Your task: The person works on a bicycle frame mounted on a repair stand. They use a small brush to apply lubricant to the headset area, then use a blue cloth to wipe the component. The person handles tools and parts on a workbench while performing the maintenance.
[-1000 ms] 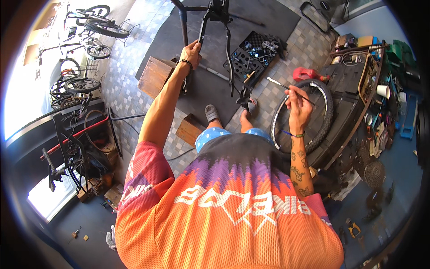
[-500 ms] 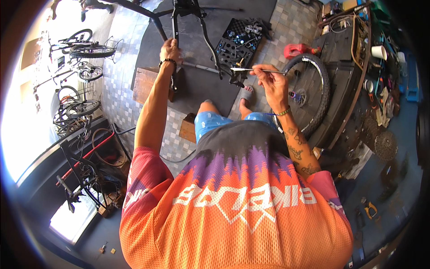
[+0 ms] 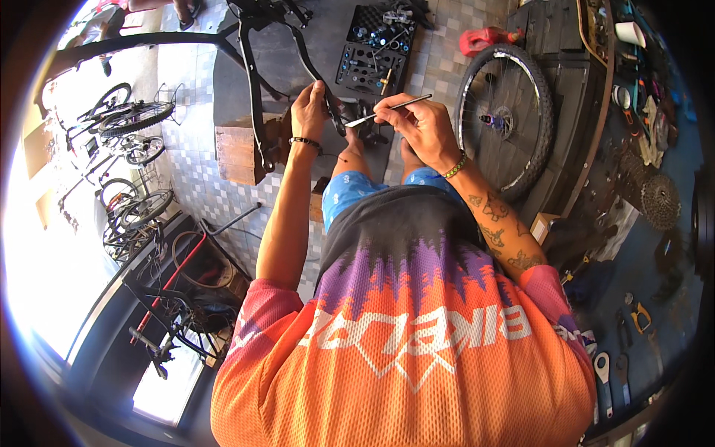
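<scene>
- Spreading over the tiled floor, a dark mat (image 3: 328, 39) lies beneath much of the work area.
- Bicycle frame (image 3: 250, 67): black, in the upper left of the view, its two slim rear arms reaching toward the person, one on each side of the left hand.
- Wheel (image 3: 502, 123): knobby black tyre, pale rim, disc at the hub; it is to the right of the right hand, well apart from the frame.
- Wooden box (image 3: 238, 155): brown, left of the left hand, partly behind the nearer frame arm.
- Tool tray (image 3: 348, 67): black, filled with small parts, beyond both hands.
- Red container (image 3: 480, 42): just past the wheel's far edge.
- Left hand (image 3: 308, 113): closed around the right-hand frame arm, thumb along it, fingers mostly hidden.
- Right hand (image 3: 421, 130): narrow, pinching the brush between thumb and fingers.
- Brush (image 3: 399, 106): thin, its pale tip close to that frame arm's lower end; whether they touch, I cannot tell.
</scene>
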A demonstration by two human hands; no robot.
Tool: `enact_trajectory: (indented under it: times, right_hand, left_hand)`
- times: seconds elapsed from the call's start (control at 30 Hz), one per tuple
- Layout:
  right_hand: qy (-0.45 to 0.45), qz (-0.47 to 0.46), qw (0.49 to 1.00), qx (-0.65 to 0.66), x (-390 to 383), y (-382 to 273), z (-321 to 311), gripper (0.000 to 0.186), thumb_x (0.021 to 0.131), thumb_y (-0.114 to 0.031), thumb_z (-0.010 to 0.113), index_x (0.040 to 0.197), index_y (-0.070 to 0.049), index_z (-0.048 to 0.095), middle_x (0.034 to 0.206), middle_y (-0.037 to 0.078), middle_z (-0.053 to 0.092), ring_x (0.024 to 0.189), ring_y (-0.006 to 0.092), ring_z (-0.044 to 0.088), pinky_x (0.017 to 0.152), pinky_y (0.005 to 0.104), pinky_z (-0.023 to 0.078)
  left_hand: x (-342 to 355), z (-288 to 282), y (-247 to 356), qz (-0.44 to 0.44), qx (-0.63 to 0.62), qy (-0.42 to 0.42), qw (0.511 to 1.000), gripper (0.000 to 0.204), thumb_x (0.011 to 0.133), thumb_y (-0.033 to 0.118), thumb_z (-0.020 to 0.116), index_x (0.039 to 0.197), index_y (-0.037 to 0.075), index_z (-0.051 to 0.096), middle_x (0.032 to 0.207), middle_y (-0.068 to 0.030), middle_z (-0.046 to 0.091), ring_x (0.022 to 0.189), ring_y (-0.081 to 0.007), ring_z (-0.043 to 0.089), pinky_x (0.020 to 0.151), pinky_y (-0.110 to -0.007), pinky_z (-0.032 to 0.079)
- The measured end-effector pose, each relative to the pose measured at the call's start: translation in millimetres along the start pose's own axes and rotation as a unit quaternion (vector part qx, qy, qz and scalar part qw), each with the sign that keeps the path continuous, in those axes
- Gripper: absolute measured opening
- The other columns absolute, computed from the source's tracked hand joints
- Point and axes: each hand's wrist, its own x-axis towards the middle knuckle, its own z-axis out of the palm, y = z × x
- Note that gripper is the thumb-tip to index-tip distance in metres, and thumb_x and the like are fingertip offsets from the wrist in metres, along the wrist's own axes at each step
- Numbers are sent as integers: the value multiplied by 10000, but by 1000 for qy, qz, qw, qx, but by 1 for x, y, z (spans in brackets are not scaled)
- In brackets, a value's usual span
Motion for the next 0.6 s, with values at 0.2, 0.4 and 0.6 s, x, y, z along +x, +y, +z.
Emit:
enact_trajectory:
  times: [0.2, 0.4, 0.6]
  right_hand:
    - [59, -40, 997, -24, 2, -9, 7, 125, 978, -136, 733, 1012, -15, 735, 871, 46, 754, 719, 88, 679, 619, 249, 522]
    - [-35, -112, 990, -75, 19, -64, 31, 213, 849, -189, 854, 984, -56, 756, 923, 27, 740, 686, 112, 623, 599, 252, 485]
    - [-58, 18, 998, 16, 50, -48, 44, 424, 904, -356, 807, 1208, -74, 718, 1019, 70, 755, 817, 121, 683, 753, 264, 552]
  left_hand:
    - [-69, -14, 51, 187, 77, 94, 975, 292, 1027, 164, 662, 1257, -13, 689, 934, 4, 677, 811, -50, 576, 720, -215, 464]
    - [-158, -6, 129, 269, 275, -40, 922, 396, 842, -18, 779, 1225, 46, 701, 848, 8, 665, 681, -52, 603, 604, -227, 471]
    - [-172, -33, 74, 188, 127, 140, 964, 100, 952, -2, 694, 1050, -21, 690, 923, -79, 757, 742, -82, 702, 621, -227, 553]
